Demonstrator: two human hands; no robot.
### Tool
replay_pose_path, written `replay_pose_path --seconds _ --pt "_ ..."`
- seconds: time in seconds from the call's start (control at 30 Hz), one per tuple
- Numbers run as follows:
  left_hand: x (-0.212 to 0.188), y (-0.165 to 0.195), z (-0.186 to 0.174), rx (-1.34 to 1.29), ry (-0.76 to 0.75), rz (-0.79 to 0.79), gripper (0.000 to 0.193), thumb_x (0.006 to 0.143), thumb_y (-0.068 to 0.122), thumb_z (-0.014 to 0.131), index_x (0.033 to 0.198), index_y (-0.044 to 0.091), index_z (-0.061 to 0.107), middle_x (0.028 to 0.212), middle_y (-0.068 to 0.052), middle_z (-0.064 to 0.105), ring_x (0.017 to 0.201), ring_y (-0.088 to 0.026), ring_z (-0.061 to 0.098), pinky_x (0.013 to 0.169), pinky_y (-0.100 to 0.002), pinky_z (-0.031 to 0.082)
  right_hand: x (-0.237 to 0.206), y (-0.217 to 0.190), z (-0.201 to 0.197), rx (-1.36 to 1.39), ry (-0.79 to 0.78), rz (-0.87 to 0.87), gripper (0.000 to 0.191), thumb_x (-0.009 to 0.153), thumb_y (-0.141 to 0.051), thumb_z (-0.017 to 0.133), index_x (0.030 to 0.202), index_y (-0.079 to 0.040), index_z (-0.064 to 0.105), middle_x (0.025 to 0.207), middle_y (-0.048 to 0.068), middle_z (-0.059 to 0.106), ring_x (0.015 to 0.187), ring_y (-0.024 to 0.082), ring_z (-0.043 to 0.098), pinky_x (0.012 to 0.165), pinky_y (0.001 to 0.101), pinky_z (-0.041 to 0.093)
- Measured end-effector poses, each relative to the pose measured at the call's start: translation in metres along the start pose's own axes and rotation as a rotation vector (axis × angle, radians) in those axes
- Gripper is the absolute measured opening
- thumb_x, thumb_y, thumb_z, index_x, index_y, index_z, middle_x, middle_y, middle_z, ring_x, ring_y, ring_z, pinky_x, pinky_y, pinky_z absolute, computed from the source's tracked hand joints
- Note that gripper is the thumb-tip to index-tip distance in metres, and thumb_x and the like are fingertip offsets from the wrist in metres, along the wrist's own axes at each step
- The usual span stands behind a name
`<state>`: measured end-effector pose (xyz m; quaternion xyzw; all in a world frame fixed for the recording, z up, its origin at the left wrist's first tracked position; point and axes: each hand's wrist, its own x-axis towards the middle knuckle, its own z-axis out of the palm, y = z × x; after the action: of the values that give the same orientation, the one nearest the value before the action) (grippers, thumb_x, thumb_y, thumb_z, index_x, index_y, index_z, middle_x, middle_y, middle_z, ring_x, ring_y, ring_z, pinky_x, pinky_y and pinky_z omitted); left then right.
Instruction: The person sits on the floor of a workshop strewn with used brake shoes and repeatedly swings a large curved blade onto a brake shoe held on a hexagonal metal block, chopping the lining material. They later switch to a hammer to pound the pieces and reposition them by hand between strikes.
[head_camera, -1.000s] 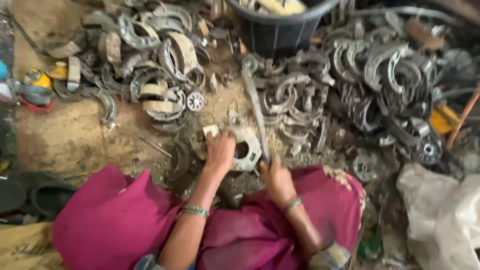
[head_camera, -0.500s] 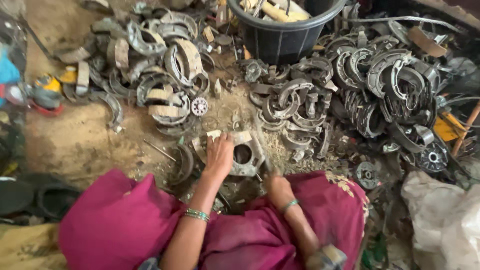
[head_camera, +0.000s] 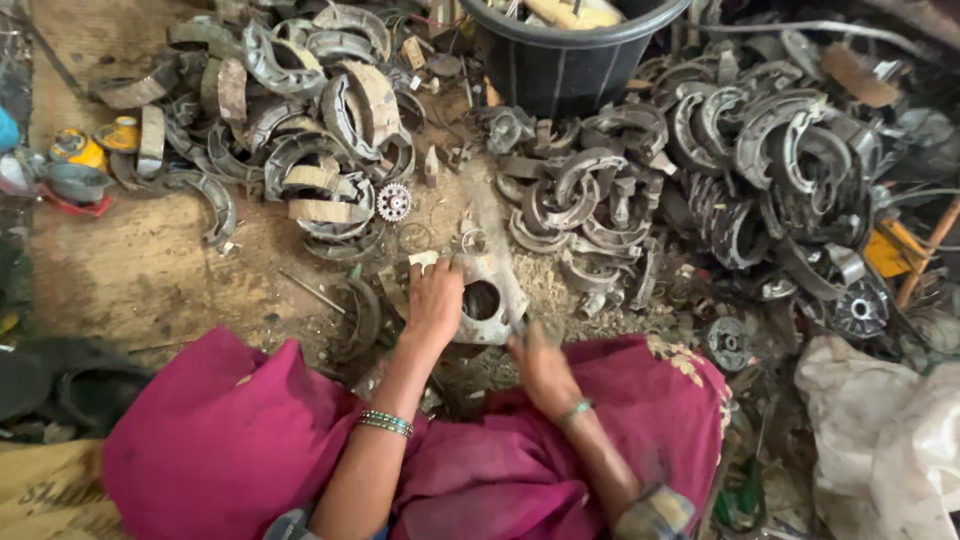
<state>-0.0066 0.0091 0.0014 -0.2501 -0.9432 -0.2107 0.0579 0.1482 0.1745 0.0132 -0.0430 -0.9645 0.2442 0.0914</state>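
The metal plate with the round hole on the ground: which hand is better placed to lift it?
Probably the left hand: it already rests on the metal plate, beside the hole. The right hand is blurred, at the plate's near edge, and its grip cannot be told.

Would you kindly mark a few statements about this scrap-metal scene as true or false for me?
1. The left hand rests on a grey metal housing with a round hole. True.
2. The black bucket stands at the bottom edge of the view. False: it stands at the top, beyond the piles.
3. The curved brake shoes lie heaped on the ground on both sides of the housing. True.
4. The right hand is raised high above the bucket. False: it is low, close to the near edge of the housing, and blurred.
5. A small toothed gear lies on the dirt beyond the left hand. True.
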Motion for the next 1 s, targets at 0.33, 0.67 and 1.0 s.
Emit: replay_pose_path --seconds 0.33,0.67,1.0 --pt "-0.001 -0.002 0.015 0.030 0.000 -0.012 0.034 0.093 0.009 0.053 0.125 0.004 0.064 0.113 -0.013 0.067 0.109 -0.030 0.066 0.103 -0.057 0.041 -0.005 -0.030 -0.057 0.689 0.281 0.256 0.018 0.107 -0.022 0.050 0.114 -0.006 0.051 0.078 0.013 0.064 0.056 0.025 0.058 0.046 0.0392 0.050" --pt "0.002 -0.005 0.019 0.066 -0.039 -0.015 0.029 0.093 0.011 0.054 0.119 0.005 0.066 0.110 -0.013 0.068 0.108 -0.031 0.066 0.106 -0.056 0.041 0.001 0.019 0.019 -0.174 -0.053 0.183 0.036 0.104 -0.034 0.058 0.118 -0.002 0.048 0.069 0.019 0.065 0.062 0.037 0.066 0.050 0.0468 0.050" --pt "-0.003 -0.002 0.012 0.002 -0.085 -0.057 0.034 0.094 0.012 0.054 0.126 0.005 0.063 0.109 -0.013 0.068 0.108 -0.032 0.066 0.109 -0.060 0.036 -0.004 -0.051 -0.080 0.872 0.427 -0.019 0.023 0.110 -0.024 0.049 0.116 -0.002 0.047 0.075 0.002 0.057 0.055 0.010 0.052 0.048 0.0284 0.046"
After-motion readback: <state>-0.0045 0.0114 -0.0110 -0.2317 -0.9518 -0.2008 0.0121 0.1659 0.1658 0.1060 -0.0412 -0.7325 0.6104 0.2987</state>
